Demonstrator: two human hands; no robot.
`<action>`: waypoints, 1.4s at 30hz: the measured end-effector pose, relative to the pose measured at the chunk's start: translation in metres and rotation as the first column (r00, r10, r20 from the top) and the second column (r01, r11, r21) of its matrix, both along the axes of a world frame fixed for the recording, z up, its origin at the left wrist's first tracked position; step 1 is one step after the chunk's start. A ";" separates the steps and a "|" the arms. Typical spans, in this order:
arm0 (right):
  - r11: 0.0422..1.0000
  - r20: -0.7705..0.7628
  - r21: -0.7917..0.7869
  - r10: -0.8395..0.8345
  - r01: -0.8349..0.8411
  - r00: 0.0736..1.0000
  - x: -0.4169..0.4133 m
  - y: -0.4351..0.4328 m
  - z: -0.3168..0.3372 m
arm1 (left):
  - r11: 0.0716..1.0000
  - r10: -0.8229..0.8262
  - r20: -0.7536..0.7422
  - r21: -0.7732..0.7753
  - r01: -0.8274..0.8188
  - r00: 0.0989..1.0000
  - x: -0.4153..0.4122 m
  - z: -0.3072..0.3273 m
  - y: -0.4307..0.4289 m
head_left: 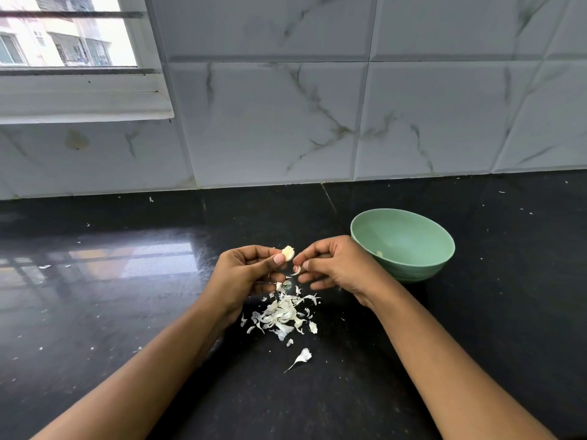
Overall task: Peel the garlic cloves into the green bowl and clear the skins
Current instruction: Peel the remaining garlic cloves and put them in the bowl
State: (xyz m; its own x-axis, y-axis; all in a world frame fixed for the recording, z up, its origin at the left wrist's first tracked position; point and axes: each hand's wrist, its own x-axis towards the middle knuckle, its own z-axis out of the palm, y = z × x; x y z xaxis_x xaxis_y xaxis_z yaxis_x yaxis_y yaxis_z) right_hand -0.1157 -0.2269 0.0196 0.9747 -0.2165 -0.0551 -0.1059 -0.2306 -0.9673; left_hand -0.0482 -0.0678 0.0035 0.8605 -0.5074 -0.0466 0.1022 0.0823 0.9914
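- The black counter [127,312] runs across the whole lower view, with a tiled wall [286,122] behind it and a window [63,42] at the far left.
- The green bowl [422,271] stands on the counter just right of the hands, its near side partly hidden by the right wrist. One small pale piece [379,254] shows inside it, probably a peeled clove, though it is too small to be sure.
- The left hand [244,277] is curled, thumb and fingertips pinching a garlic clove [288,253] held up above the counter, between the two hands.
- The right hand [336,268] is curled too, its thumb and fingertips pinching a thin strip of skin [296,270] just below the clove.
- A pile of skins [282,315] lies on the counter under the hands, and one longer skin [303,357] lies apart, nearer the person.
- The step in hand looks like peeling: the clove appears mostly bare and the strip seems to be coming away.
- Next, I judge, the strip needs dropping onto the pile. The clove then needs a check for leftover skin before it goes right into the bowl.
- Clearing the skins is not yet done, and small flecks lie scattered across the counter as well.
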 end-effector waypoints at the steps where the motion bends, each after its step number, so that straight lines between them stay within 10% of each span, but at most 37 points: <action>1: 1.000 0.023 0.010 -0.002 0.002 1.000 0.000 0.000 0.001 | 1.000 0.007 -0.005 0.006 -0.007 1.000 0.001 -0.001 0.000; 9: 0.992 0.126 -0.001 -0.126 0.127 0.984 0.002 0.007 -0.002 | 0.993 0.051 0.154 0.100 -0.067 0.987 -0.003 0.001 0.001; 24: 0.772 0.395 -0.563 -0.062 0.295 0.917 0.006 0.011 -0.009 | 0.920 0.018 0.683 0.276 -0.280 0.730 -0.016 -0.003 -0.003; 28: 0.813 0.376 -0.520 -0.060 0.264 0.925 0.006 0.007 -0.009 | 0.945 0.017 0.606 0.250 -0.211 0.795 -0.013 -0.002 -0.001; 35: 0.992 0.221 0.120 -0.064 0.038 0.973 0.006 0.006 -0.006 | 0.999 0.002 0.250 0.045 -0.014 0.968 -0.008 0.001 -0.002; 42: 0.946 0.395 -0.324 0.157 -0.023 0.905 0.003 -0.004 -0.003 | 1.000 -0.003 0.144 0.027 -0.001 0.990 -0.005 0.002 0.000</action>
State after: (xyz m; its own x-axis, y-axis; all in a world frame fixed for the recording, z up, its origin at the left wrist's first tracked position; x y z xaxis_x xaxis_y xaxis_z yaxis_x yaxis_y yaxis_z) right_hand -0.1124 -0.2309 0.0168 0.9105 -0.0677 0.4079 0.3201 -0.5094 -0.7988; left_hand -0.0530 -0.0680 0.0057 0.8587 -0.5085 0.0639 -0.0413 0.0556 0.9976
